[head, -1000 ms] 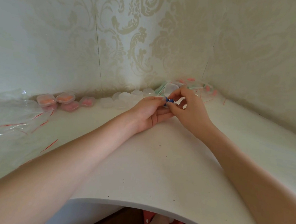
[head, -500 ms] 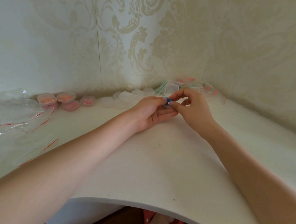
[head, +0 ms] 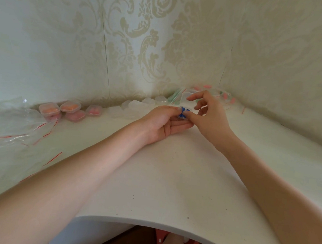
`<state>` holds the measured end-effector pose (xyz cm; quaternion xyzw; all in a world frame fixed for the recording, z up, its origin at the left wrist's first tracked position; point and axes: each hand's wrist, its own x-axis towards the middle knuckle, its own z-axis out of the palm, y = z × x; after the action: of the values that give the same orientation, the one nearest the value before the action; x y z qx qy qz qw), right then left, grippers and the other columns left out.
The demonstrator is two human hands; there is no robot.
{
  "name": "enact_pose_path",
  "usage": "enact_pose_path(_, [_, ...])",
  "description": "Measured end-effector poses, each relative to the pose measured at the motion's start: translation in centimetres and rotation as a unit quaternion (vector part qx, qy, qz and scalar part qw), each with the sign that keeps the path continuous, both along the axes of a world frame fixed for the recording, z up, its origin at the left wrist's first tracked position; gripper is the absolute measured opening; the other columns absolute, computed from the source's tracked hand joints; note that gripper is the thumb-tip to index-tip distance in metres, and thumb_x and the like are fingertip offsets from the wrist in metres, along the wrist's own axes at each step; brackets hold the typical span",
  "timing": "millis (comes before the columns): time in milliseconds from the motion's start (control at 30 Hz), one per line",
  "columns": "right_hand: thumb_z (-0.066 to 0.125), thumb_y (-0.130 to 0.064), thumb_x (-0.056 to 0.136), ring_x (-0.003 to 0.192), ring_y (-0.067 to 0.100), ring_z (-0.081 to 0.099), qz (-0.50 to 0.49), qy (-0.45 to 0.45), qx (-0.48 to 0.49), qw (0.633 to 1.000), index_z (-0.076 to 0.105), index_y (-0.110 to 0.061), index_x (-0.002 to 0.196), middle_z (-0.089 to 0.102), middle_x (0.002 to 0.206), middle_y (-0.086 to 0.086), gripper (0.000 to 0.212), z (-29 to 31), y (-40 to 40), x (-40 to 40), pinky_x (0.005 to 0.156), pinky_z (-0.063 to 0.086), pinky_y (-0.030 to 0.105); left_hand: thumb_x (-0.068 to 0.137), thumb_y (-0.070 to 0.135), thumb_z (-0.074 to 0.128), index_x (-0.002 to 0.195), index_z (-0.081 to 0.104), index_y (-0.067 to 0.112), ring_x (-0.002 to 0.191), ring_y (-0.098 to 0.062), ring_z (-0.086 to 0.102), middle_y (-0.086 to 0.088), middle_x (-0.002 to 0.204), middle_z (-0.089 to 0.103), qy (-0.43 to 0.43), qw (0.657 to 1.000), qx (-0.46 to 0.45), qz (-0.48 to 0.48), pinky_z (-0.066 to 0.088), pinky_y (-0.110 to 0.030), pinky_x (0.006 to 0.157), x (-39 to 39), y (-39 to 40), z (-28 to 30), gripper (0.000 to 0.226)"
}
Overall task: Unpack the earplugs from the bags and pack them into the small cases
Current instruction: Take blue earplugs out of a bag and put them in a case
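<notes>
My left hand [head: 163, 122] lies palm up near the back corner of the white table [head: 170, 181] and holds a small clear case with blue earplugs [head: 183, 112] in it at the fingertips. My right hand [head: 208, 114] meets it from the right, its thumb pressing on the blue earplugs and its forefinger lifted over the case's open clear lid [head: 186, 96]. Bags with pink and green earplugs [head: 225, 95] lie in the corner behind my right hand.
Filled cases with orange and pink earplugs [head: 67, 110] line the back wall at left. Several clear cases [head: 134, 107] sit between them and my hands. Emptied clear bags with red strips [head: 16, 125] are heaped at the far left.
My right hand's fingers have spread and its forefinger has lifted off the case. Two blue earplugs now show in the case. My left hand has barely moved.
</notes>
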<state>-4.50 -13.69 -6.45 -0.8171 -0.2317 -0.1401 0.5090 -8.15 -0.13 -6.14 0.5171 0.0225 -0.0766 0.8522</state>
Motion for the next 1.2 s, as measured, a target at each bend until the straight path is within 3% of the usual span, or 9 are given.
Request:
enact_pose_path(167, [0.072, -0.023, 0.081, 0.070, 0.012, 0.050, -0.011, 0.036, 0.046, 0.998, 0.046, -0.022, 0.115, 0.050, 0.105, -0.008, 0.043, 0.3, 0.3, -0.5, 0.067, 0.046, 0.020, 0.098, 0.002, 0.042, 0.098, 0.058, -0.004, 0.069, -0.020, 0.071, -0.017, 0.088, 0.067, 0.014, 1.000, -0.019, -0.002, 0.059, -0.027, 0.068, 0.0, 0.0, 0.1, 0.017])
enact_pose_path(233, [0.057, -0.036, 0.092, 0.078, 0.011, 0.056, 0.005, 0.061, 0.069, 0.996, 0.048, -0.020, 0.123, 0.055, 0.111, -0.007, 0.036, 0.7, 0.4, -0.7, 0.073, 0.050, 0.024, 0.099, 0.003, 0.039, 0.101, 0.056, -0.006, 0.072, -0.022, 0.071, -0.020, 0.094, 0.066, 0.023, 0.999, -0.030, -0.006, 0.059, -0.027, 0.068, 0.0, 0.0, 0.1, 0.019])
enact_pose_path(333, [0.029, -0.043, 0.102, 0.075, -0.004, 0.056, 0.018, 0.099, 0.102, 0.990, 0.064, -0.020, 0.105, 0.062, 0.095, -0.012, 0.042, 0.9, 0.5, -0.7, 0.073, 0.048, 0.017, 0.102, 0.013, 0.037, 0.114, 0.049, -0.007, 0.085, -0.031, 0.069, -0.029, 0.115, 0.062, 0.053, 0.996, -0.069, 0.007, 0.060, -0.030, 0.070, 0.2, 0.0, 0.2, 0.026])
enact_pose_path(467, [0.024, -0.042, 0.103, 0.061, -0.012, 0.055, 0.008, 0.083, 0.067, 0.994, 0.071, -0.018, 0.093, 0.065, 0.087, -0.014, 0.054, 0.3, 0.3, -0.3, 0.068, 0.039, 0.012, 0.101, 0.035, 0.038, 0.118, 0.048, -0.008, 0.084, -0.036, 0.070, -0.029, 0.101, 0.066, 0.068, 0.992, -0.103, 0.013, 0.060, -0.032, 0.063, 0.5, 0.5, 0.1, 0.047])
enact_pose_path(567, [0.027, -0.040, 0.103, 0.069, -0.006, 0.057, 0.010, 0.047, 0.034, 0.998, 0.073, -0.022, 0.088, 0.067, 0.079, -0.010, 0.052, -0.2, 0.4, 0.0, 0.070, 0.039, 0.008, 0.100, 0.013, 0.042, 0.106, 0.059, -0.005, 0.083, -0.025, 0.072, -0.011, 0.082, 0.072, 0.012, 0.999, -0.044, -0.011, 0.058, -0.022, 0.071, 0.3, 0.4, -0.1, 0.025])
enact_pose_path(633, [0.027, -0.039, 0.103, 0.066, -0.006, 0.057, 0.022, 0.050, 0.070, 0.996, 0.073, -0.023, 0.084, 0.069, 0.081, -0.009, 0.052, -0.2, 0.5, 0.0, 0.067, 0.041, 0.008, 0.099, 0.002, 0.040, 0.098, 0.060, -0.007, 0.086, -0.024, 0.071, -0.011, 0.079, 0.070, -0.011, 1.000, -0.030, 0.000, 0.058, -0.022, 0.074, 0.3, 0.2, -0.5, 0.022])
enact_pose_path(867, [0.031, -0.032, 0.103, 0.079, 0.005, 0.058, 0.011, 0.017, 0.046, 0.999, 0.064, -0.012, 0.104, 0.059, 0.088, -0.013, 0.038, -0.6, 0.2, 0.4, 0.058, 0.041, 0.004, 0.097, 0.005, 0.048, 0.101, 0.051, -0.001, 0.079, -0.024, 0.070, -0.019, 0.093, 0.064, -0.042, 0.996, 0.051, 0.061, 0.058, -0.025, 0.076, 0.1, 0.0, -0.4, 0.008])
enact_pose_path(1033, [0.040, -0.027, 0.101, 0.071, 0.002, 0.059, 0.042, 0.019, 0.006, 0.999, 0.064, -0.015, 0.101, 0.060, 0.085, -0.015, 0.027, -0.6, 0.4, -0.2, 0.061, 0.041, 0.008, 0.094, 0.012, 0.056, 0.094, 0.046, 0.010, 0.071, -0.026, 0.068, -0.020, 0.097, 0.065, -0.082, 0.956, 0.244, 0.144, 0.059, -0.040, 0.074, -1.0, -0.2, -0.8, 0.010])
enact_pose_path(1200, [0.045, -0.027, 0.099, 0.077, 0.013, 0.061, 0.063, 0.013, 0.008, 0.998, 0.062, -0.024, 0.099, 0.062, 0.090, -0.012, 0.017, -0.2, 0.7, -1.1, 0.063, 0.043, 0.008, 0.094, 0.008, 0.050, 0.096, 0.057, 0.008, 0.063, -0.023, 0.064, -0.012, 0.090, 0.061, -0.073, 0.896, 0.317, 0.302, 0.057, -0.037, 0.071, -2.3, 4.3, 2.6, 0.007])
